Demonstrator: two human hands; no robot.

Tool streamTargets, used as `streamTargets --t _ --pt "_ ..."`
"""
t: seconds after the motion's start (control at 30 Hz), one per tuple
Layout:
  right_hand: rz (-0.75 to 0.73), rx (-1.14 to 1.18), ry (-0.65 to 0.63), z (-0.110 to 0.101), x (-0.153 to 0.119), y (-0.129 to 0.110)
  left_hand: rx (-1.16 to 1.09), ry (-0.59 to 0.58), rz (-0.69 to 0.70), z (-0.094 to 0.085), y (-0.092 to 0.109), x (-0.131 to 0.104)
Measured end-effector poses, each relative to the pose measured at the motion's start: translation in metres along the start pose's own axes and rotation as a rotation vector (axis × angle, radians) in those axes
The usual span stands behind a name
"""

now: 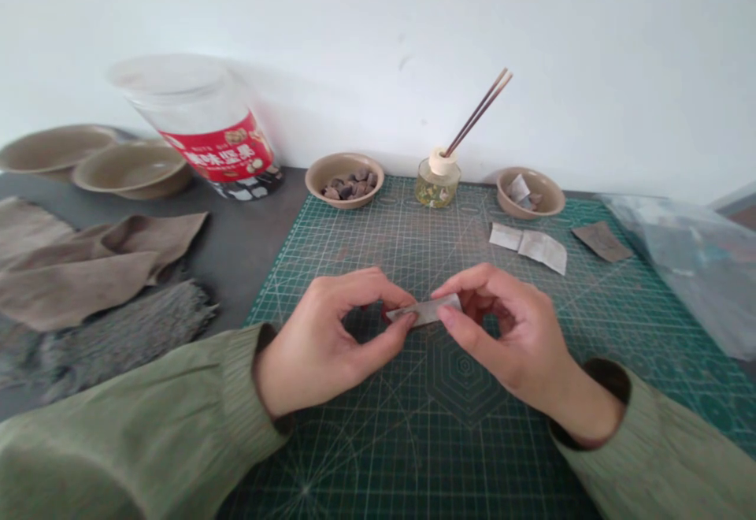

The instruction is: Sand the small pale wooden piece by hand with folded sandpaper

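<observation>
A narrow, pale grey folded strip point(428, 312) is held just above the green cutting mat point(378, 441). My left hand point(336, 339) pinches its left end between thumb and fingers. At the right end, my right hand point(508, 327) grips it with the thumb in front and the index finger behind. Farther back on the right, two joined pale squares point(528, 246) lie on the mat, and a brown-grey piece point(601, 241) lies beside them. A small bowl point(559, 203) behind them holds folded pale pieces.
A bowl of dark lumps point(315, 181) and a reed diffuser point(438, 181) stand along the wall. At left are a large plastic jar point(218, 146), two tan bowls point(133, 169) and brown cloths point(88, 276). A clear plastic bag point(697, 260) lies at right.
</observation>
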State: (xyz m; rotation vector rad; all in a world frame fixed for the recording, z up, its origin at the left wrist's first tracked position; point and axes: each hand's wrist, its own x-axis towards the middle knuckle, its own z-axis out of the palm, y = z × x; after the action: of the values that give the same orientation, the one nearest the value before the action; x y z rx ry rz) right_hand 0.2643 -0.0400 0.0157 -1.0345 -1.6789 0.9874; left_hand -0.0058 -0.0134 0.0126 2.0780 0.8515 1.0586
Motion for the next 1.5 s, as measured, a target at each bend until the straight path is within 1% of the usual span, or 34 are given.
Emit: streamTargets --t 0.1,0.3,0.47,0.57,0.67,0.8,0.93,1.07,1.17,1.33,1.4,1.5 --pt "0.018 -0.015 -0.003 -0.001 -0.001 -0.001 0.022 -0.025 0.022 0.000 0.000 -0.001" --pt "0.139 0.026 -0.007 -0.003 0.001 -0.009 0.031 -0.027 0.039 0.000 0.004 -0.002" --pt "0.134 0.126 0.012 -0.004 0.003 -0.008 0.033 -0.022 0.037 -0.002 0.002 -0.002" --pt "0.164 0.222 0.033 -0.004 0.003 -0.001 0.040 0.021 0.031 -0.001 -0.003 0.000" --pt "0.210 0.290 0.014 -0.003 0.003 0.004 0.041 0.096 0.079 0.000 -0.010 0.001" --pt "0.225 0.272 0.026 -0.003 0.004 0.005 0.087 0.170 0.120 0.001 -0.017 0.002" --pt "0.226 0.253 0.058 -0.004 0.005 0.005 0.097 0.201 0.113 0.000 -0.020 0.001" --pt "0.249 0.270 0.070 -0.005 0.007 0.007 0.013 0.231 0.041 0.000 -0.022 0.002" --pt "0.284 0.285 0.052 -0.005 0.008 0.007 -0.045 0.266 -0.012 0.001 -0.025 0.001" --pt "0.329 0.341 0.027 -0.004 0.012 0.005 -0.120 0.300 -0.012 0.002 -0.026 -0.001" --pt "0.348 0.362 0.019 -0.004 0.013 0.004 -0.230 0.291 -0.018 0.002 -0.023 -0.001" --pt "0.360 0.368 0.015 -0.004 0.014 0.005 -0.482 0.222 -0.092 0.003 -0.020 0.000"
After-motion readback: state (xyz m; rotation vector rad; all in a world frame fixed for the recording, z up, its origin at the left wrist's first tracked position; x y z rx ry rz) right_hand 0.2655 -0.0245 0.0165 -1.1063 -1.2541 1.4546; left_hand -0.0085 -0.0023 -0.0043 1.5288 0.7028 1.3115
